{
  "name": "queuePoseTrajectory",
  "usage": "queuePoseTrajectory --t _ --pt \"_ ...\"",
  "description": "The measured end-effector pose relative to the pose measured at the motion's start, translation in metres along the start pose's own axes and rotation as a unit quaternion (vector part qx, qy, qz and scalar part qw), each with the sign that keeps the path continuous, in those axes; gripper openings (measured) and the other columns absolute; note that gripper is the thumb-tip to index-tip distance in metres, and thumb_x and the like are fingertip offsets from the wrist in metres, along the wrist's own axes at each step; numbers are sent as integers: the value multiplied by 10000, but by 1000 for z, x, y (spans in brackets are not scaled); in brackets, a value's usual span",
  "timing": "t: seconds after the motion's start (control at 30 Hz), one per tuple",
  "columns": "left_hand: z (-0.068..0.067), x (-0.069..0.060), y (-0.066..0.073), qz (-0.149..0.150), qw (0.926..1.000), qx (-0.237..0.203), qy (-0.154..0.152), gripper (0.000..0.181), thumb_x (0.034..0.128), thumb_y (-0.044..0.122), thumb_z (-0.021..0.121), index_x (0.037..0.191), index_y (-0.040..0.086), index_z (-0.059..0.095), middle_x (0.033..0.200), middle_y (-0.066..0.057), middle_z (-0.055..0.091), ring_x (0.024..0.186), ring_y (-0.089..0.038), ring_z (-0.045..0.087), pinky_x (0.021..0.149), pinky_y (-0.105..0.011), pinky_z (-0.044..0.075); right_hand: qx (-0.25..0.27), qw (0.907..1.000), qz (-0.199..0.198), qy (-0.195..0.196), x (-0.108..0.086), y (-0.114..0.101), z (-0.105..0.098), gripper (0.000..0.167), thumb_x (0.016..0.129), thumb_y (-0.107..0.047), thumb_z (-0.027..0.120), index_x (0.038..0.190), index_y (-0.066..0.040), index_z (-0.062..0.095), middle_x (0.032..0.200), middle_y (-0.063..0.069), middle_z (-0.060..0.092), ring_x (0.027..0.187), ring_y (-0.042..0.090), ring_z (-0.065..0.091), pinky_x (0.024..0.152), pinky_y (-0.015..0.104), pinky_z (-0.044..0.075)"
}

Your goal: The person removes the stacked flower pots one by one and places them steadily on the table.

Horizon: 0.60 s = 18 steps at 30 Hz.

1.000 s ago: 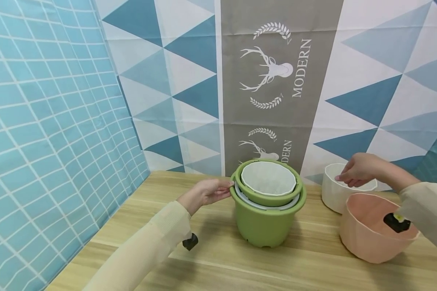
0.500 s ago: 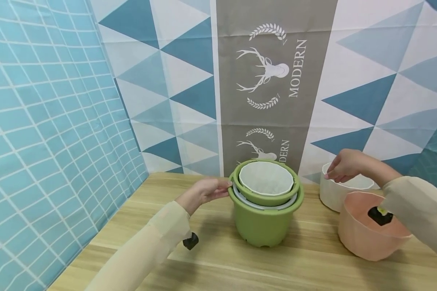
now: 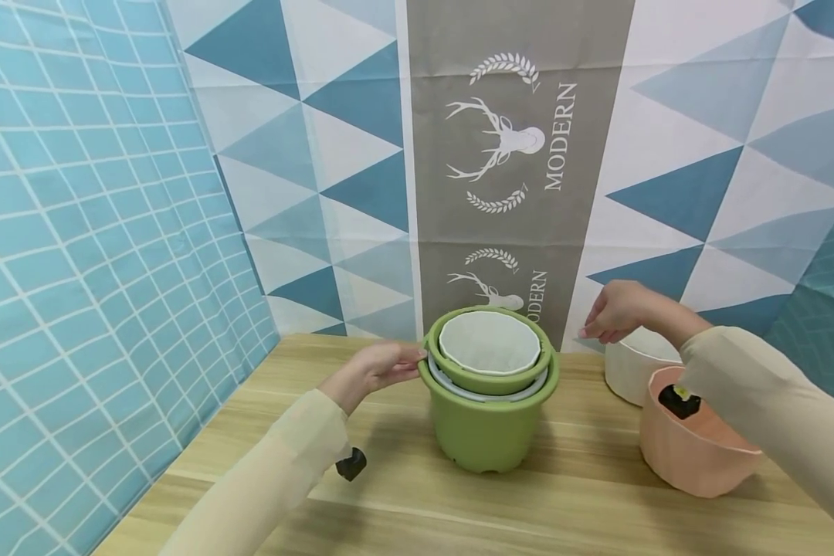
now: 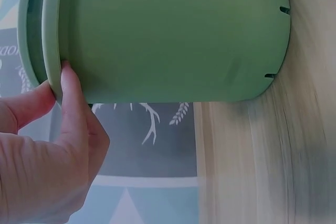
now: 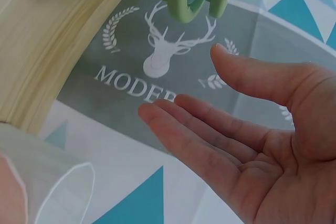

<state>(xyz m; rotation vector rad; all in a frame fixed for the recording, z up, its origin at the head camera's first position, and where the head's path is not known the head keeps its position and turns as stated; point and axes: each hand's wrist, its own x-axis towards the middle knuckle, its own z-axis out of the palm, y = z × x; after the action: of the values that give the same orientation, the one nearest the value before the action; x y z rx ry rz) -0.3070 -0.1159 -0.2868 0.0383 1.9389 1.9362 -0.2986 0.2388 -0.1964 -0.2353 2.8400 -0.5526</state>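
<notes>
A stack of nested plant pots stands upright on the table. The outermost is a large green pot (image 3: 483, 436); inside it sit a pale grey pot (image 3: 488, 397), a smaller green pot (image 3: 495, 383) and a white fluted pot (image 3: 489, 344). My left hand (image 3: 375, 369) pinches the large green pot's rim at its left side, thumb and fingers on either side of it in the left wrist view. To the right of the stack, my right hand (image 3: 622, 309) is in the air, holding nothing. Its fingers are relaxed and spread from the thumb in the right wrist view.
Another white pot (image 3: 622, 372) stands at the back right, partly behind my right arm. A pink pot (image 3: 684, 467) sits in front of it. All rest on the wood-grain table (image 3: 417, 506). Patterned wall coverings (image 3: 361, 123) rise behind and to the left.
My right hand has moved left from above the white pot toward the nested stack. My left hand keeps its pinch on the rim. The whole view has shifted slightly.
</notes>
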Motion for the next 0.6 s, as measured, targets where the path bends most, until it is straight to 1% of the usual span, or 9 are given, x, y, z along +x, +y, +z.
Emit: queuePoseTrajectory --t 0.13,0.3,0.5,0.6 --pt "-8 -3 0 31 9999 92 -29 375 959 -17 487 1307 -153 455 902 -19 600 764 -47 620 784 -156 600 -57 10000 -7 -7 3 -7 2 384 854 -237 728 1061 81 677 888 139 734 779 154 703 713 315 643" --pt "-18 -4 1 77 9999 90 91 356 945 -13 520 1277 -137 488 878 -3 617 753 -42 634 751 -140 597 -180 9997 -143 60 4 -13 5 379 862 -254 717 1056 70 687 920 161 735 781 153 707 703 309 640" --pt "-36 -7 -2 164 9995 260 -120 382 957 2 506 1308 -138 454 921 9 617 792 -35 638 775 -136 591 -219 9994 -242 125 4 -19 9 368 858 -273 721 1020 57 705 920 161 736 774 157 711 692 309 640" --pt "-44 -9 -3 180 9992 305 -160 396 961 5 493 1323 -141 428 931 12 608 806 -34 638 791 -138 590 -228 9993 -268 129 3 -21 11 359 865 -275 714 1012 52 709 941 178 733 777 164 713 698 315 640"
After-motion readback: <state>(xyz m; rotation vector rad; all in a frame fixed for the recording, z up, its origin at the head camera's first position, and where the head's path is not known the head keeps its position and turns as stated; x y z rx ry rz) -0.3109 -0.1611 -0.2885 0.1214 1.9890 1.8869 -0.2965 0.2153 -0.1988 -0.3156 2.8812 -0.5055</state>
